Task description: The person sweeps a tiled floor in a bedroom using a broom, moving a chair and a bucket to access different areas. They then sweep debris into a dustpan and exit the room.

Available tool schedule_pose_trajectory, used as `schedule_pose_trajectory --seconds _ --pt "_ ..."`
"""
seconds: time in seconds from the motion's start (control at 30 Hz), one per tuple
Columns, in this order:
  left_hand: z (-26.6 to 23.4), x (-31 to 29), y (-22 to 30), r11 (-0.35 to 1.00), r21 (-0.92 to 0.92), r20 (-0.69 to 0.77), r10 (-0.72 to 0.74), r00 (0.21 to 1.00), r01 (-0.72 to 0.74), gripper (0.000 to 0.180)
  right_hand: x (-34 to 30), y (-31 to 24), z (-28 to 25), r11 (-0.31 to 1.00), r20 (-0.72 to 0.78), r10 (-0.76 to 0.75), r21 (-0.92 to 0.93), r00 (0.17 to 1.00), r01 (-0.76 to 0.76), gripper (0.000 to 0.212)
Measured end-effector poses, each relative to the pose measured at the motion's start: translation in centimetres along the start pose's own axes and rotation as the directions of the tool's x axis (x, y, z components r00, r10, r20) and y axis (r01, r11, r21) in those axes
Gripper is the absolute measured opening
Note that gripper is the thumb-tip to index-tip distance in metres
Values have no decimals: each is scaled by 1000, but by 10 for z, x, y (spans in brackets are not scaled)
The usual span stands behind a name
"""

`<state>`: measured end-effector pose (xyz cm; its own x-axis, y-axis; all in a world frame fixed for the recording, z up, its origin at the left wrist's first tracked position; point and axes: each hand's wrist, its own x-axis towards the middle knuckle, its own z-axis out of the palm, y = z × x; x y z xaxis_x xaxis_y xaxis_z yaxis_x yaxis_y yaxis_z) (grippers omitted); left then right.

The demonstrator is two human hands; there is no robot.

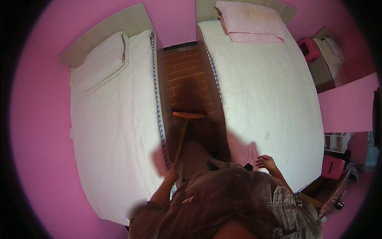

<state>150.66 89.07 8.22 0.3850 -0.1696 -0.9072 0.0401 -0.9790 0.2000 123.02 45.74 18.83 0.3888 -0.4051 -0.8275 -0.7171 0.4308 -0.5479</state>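
Observation:
I stand in the narrow gap between two beds. My left hand [172, 174] grips the wooden handle of a broom [184, 126]. The broom's orange head rests on the red brick floor [187, 75] ahead of me. My right hand [266, 162] hangs free beside the right bed [262, 83], its fingers loosely curled and holding nothing. My brown shirt fills the lower middle of the view.
The left bed [115, 119] has a white sheet and a white pillow [101, 61]. A pink pillow [250, 22] lies on the right bed. A pink stool [309, 49], a pink box [332, 166] and a wooden chair [332, 197] stand at the right. The walls are pink.

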Motion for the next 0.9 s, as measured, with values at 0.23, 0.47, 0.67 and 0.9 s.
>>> schedule_pose_trajectory --seconds 0.23,0.47,0.67,0.9 --pt "45 -173 -41 998 43 -16 41 999 -40 67 -8 71 -23 963 114 175 -228 978 -146 22" --pt "58 -167 -87 980 17 -56 198 979 -198 37 13 81 -22 989 102 104 96 989 -114 22" --pt "45 -155 -34 859 -123 -391 418 820 -497 38 10 68 -26 997 93 72 21 993 -74 24" --pt "-7 -81 15 967 -42 -481 201 854 -252 43 -4 30 -31 996 -14 -30 -88 999 28 25"
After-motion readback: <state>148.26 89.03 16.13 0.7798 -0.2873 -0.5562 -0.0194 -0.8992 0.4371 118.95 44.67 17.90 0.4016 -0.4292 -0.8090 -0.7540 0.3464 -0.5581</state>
